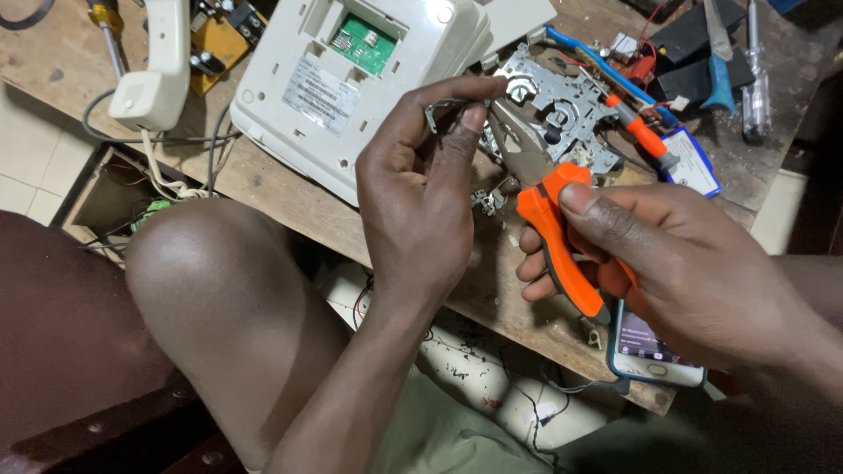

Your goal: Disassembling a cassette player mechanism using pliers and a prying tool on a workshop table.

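Observation:
My left hand (421,189) pinches a small bent metal piece (444,109) between thumb and fingertips, above the wooden bench. My right hand (667,263) grips the orange handles of a pair of pliers (553,233). The steel jaws of the pliers (514,145) point up and left, meeting the metal piece at my left fingertips. Just behind the jaws lies a perforated metal chassis plate (571,110).
An upturned white telephone base (351,79) with an exposed green circuit board lies on the wooden bench (281,189); its handset (158,66) is at left. A screwdriver with orange grip (645,136), a clear-handled screwdriver (755,83) and a smartphone (650,351) lie right. My bare knee (202,263) is below.

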